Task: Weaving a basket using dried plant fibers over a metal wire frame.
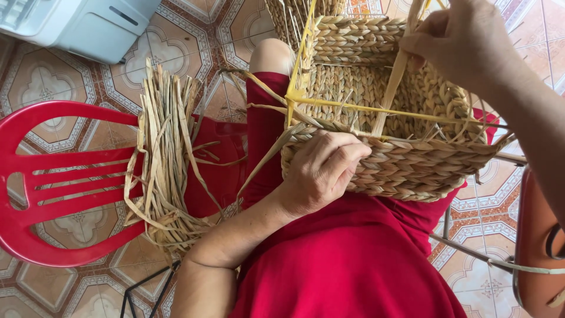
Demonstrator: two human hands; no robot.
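Resting on the person's lap, against the red garment (353,259): one half-woven straw basket (400,118) with a yellow frame (297,88). Left hand (321,171) closed over the basket's near rim, pinching a strand; right hand (453,41) at the far rim, clenched on a flat straw strip (391,88). One bundle of loose straw (165,153) on the edge of a red plastic chair (53,176), just beside the lap.
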